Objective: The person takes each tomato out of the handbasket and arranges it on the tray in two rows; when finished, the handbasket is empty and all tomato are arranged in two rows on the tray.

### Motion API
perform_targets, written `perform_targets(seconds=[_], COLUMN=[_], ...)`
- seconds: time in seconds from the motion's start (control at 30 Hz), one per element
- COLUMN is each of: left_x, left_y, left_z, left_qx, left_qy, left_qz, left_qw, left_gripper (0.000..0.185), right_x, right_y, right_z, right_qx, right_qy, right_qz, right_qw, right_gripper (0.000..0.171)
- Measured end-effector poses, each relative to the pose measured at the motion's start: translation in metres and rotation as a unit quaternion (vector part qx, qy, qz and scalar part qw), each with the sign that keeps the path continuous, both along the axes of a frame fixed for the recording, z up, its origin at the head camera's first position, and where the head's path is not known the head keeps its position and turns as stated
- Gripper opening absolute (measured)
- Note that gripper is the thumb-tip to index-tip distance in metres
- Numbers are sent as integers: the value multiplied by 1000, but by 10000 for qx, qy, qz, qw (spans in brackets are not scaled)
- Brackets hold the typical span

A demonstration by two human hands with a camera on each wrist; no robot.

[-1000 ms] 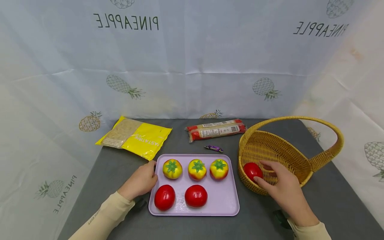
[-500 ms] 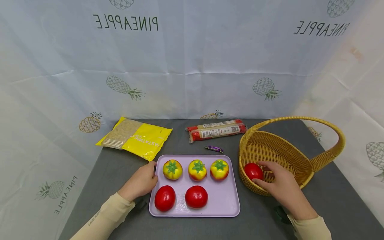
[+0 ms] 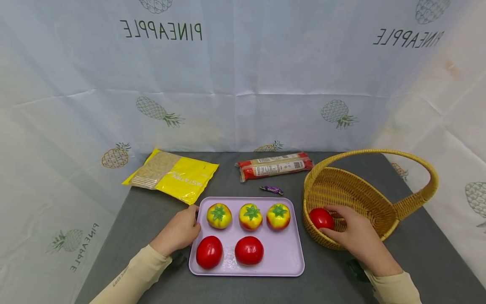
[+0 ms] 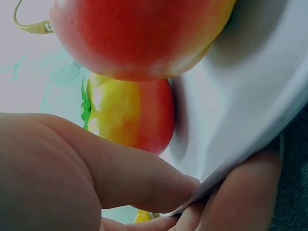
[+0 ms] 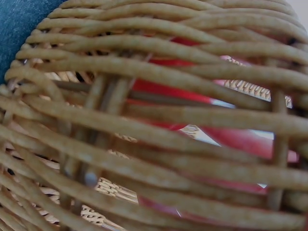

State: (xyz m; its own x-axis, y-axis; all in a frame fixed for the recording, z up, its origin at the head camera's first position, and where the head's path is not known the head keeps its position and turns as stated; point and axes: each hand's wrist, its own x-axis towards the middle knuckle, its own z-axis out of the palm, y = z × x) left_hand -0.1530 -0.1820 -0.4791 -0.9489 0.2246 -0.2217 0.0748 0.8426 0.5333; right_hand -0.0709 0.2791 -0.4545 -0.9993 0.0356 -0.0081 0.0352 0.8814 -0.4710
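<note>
A lilac tray (image 3: 281,257) lies on the dark table, its left rim pinched between thumb and fingers of my left hand (image 3: 178,228). Three yellow-red toy fruits with green leaf tops sit in its back row, the leftmost fruit (image 3: 219,215) closest to that hand. Two smooth red fruits lie in front, a left red fruit (image 3: 209,252) and a right red fruit (image 3: 249,251). Inside the wicker basket (image 3: 353,185), my right hand (image 3: 355,230) holds another red fruit (image 3: 321,218), thumb and fingers about its right side. The basket's weave (image 5: 144,130) mostly hides this grip in the right wrist view.
Behind the tray lie a yellow pasta bag (image 3: 172,175), a red-and-clear noodle packet (image 3: 275,166) and a small purple wrapped candy (image 3: 271,190). The basket's tall handle (image 3: 379,151) arches over its opening. A pineapple-print cloth (image 3: 243,118) hangs along the table's back edge.
</note>
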Motion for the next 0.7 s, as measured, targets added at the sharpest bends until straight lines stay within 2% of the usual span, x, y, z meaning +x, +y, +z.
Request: perform_targets(seconds=[0.53,0.7], left_x=[0,0], left_y=[1,2], left_z=[1,2], left_qx=[-56,-88], left_qy=[-64,-53], left_qz=[21,25], left_qw=[10000,9999], left_gripper=[51,51], right_x=[-3,-2], right_y=[4,6], right_z=[-1,4], right_qx=[-35,9], right_qy=[-17,51], right_qz=[98,79], right_qw=[9999,10000], right_gripper=[76,75])
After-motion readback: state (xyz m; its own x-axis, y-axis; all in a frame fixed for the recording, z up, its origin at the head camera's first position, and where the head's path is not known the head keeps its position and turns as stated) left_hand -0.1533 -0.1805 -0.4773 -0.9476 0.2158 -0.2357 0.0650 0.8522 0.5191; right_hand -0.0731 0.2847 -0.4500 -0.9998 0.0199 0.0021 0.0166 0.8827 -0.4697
